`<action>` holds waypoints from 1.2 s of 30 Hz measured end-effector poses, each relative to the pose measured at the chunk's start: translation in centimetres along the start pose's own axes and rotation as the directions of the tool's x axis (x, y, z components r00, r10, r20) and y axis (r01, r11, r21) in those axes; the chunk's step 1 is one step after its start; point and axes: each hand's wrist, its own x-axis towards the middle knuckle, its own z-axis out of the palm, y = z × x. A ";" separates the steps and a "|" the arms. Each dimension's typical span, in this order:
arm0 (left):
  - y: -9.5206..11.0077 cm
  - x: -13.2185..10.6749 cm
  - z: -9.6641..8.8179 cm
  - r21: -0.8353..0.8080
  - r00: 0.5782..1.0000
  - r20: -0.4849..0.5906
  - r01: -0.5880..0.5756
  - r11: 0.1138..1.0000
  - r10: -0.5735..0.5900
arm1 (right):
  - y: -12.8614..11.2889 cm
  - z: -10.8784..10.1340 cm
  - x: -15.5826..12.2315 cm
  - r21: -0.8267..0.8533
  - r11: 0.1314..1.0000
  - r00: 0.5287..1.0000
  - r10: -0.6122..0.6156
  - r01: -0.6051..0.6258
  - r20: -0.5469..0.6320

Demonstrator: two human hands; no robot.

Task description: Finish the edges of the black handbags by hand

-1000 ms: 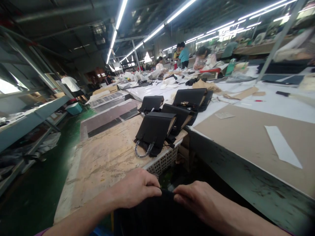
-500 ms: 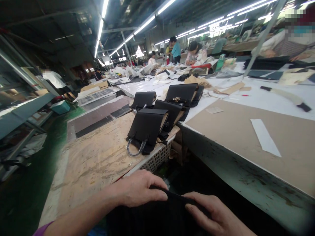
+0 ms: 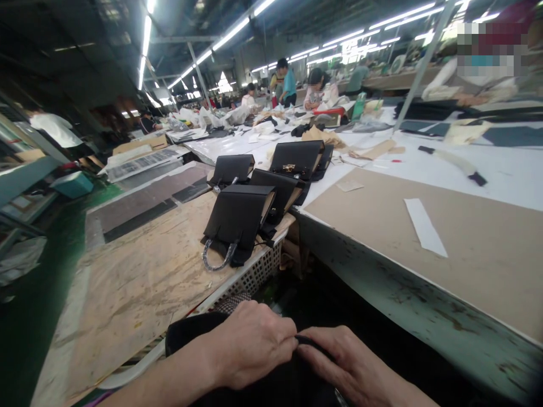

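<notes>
Both my hands grip a black fabric piece at the bottom of the view. My left hand is curled over its upper edge with the fingers closed on it. My right hand pinches the same edge just to the right, fingertips meeting those of the left hand. Most of the black piece is hidden under my hands and forearms. Ahead stand several black handbags on a worn wooden board.
A white perforated basket sits under the board's edge. To the right runs a long table with brown cardboard and a white paper strip. Several people work at far tables. A green floor aisle lies at left.
The view has swung right, so the bags sit further left. My hands drew closer together on the black piece, and more of it shows left of my left hand.
</notes>
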 end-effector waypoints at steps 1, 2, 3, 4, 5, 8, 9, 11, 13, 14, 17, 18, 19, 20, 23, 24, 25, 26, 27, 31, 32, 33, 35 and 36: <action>-0.3 -0.1 -0.1 -0.013 1.000 0.013 -0.008 1.000 0.009 | 0.0 0.0 0.0 -0.007 1.000 1.000 -0.009 0.009 0.017; -0.5 -0.2 -0.1 -0.027 1.000 0.024 -0.016 0.999 0.017 | 0.1 0.0 0.0 -0.011 1.000 0.999 -0.019 0.020 0.028; -0.8 -0.2 -0.2 -0.046 0.999 0.034 -0.027 0.999 0.029 | 0.2 0.1 0.0 -0.015 0.999 0.999 -0.033 0.033 0.031; -1.0 -0.3 -0.2 -0.065 0.998 0.040 -0.040 0.997 0.043 | 0.2 0.2 0.0 -0.015 0.999 0.998 -0.050 0.051 0.030; -1.2 -0.3 -0.3 -0.086 0.997 0.043 -0.057 0.995 0.061 | 0.3 0.3 0.0 -0.012 0.998 0.997 -0.068 0.068 0.025; -1.5 -0.3 -0.3 -0.155 0.996 0.040 -0.077 0.985 0.084 | 0.3 0.5 0.1 0.021 0.997 0.998 -0.069 0.069 -0.010; -1.5 -0.2 -0.3 -0.175 0.997 0.039 -0.058 0.983 0.066 | 0.2 0.4 0.0 0.051 0.998 0.999 -0.045 0.046 -0.024; -1.4 -0.1 -0.4 -0.217 0.999 0.043 0.005 0.976 0.004 | -0.1 0.0 -0.3 0.157 0.987 0.999 0.028 -0.021 -0.042; -1.3 -0.1 -0.4 -0.267 0.997 0.056 0.069 0.961 -0.056 | -0.5 -0.5 -0.8 0.295 0.951 0.994 0.108 -0.095 -0.027; -1.3 0.0 -0.4 -0.290 0.995 0.062 0.088 0.953 -0.074 | -0.6 -0.7 -1.2 0.355 0.927 0.990 0.139 -0.125 -0.015; -1.5 0.0 -0.2 -0.329 0.994 0.064 0.110 0.938 -0.094 | -0.7 -0.9 -1.9 0.447 0.881 0.984 0.178 -0.152 -0.018; -1.5 0.0 -0.1 -0.329 0.993 0.064 0.112 0.937 -0.097 | -0.6 -0.8 -2.1 0.460 0.876 0.983 0.179 -0.143 -0.036; -1.6 0.0 0.0 -0.330 0.993 0.064 0.116 0.937 -0.100 | -0.4 -0.6 -2.2 0.467 0.874 0.982 0.179 -0.133 -0.056; -1.5 0.0 0.0 -0.337 0.993 0.064 0.117 0.934 -0.101 | -0.3 -0.4 -2.2 0.469 0.875 0.981 0.178 -0.123 -0.075; -1.2 0.1 0.1 -0.422 0.994 0.034 0.105 0.901 -0.100 | -0.1 0.1 -2.1 0.455 0.885 0.979 0.169 -0.101 -0.112; -1.0 0.1 0.1 -0.452 0.995 0.015 0.098 0.887 -0.102 | -0.1 0.1 -2.1 0.447 0.890 0.979 0.162 -0.093 -0.120; -0.8 0.2 0.2 -0.473 0.995 -0.004 0.087 0.877 -0.101 | -0.1 0.2 -2.0 0.439 0.894 0.980 0.152 -0.083 -0.126; -0.7 0.2 0.2 -0.482 0.995 -0.022 0.074 0.873 -0.096 | -0.1 0.2 -1.9 0.432 0.899 0.981 0.143 -0.073 -0.133; -0.6 0.3 0.4 -0.480 0.996 -0.039 0.057 0.875 -0.086 | -0.1 0.1 -1.9 0.425 0.903 0.980 0.138 -0.065 -0.142; -0.5 0.6 1.2 -0.451 0.995 -0.100 -0.022 0.892 -0.027 | 0.3 0.2 -1.8 0.398 0.916 0.975 0.137 -0.057 -0.174; -0.5 0.7 1.4 -0.448 0.993 -0.114 -0.033 0.893 -0.021 | 0.5 0.2 -1.7 0.393 0.918 0.975 0.135 -0.055 -0.179; -0.6 0.8 1.5 -0.449 0.992 -0.127 -0.041 0.893 -0.018 | 0.7 0.3 -1.7 0.388 0.920 0.975 0.129 -0.049 -0.183; -0.6 0.9 1.7 -0.455 0.990 -0.140 -0.041 0.890 -0.026 | 1.0 0.4 -1.7 0.375 0.926 0.975 0.113 -0.033 -0.192; -0.7 0.9 1.7 -0.459 0.989 -0.141 -0.035 0.888 -0.034 | 1.1 0.4 -1.6 0.367 0.930 0.974 0.106 -0.027 -0.199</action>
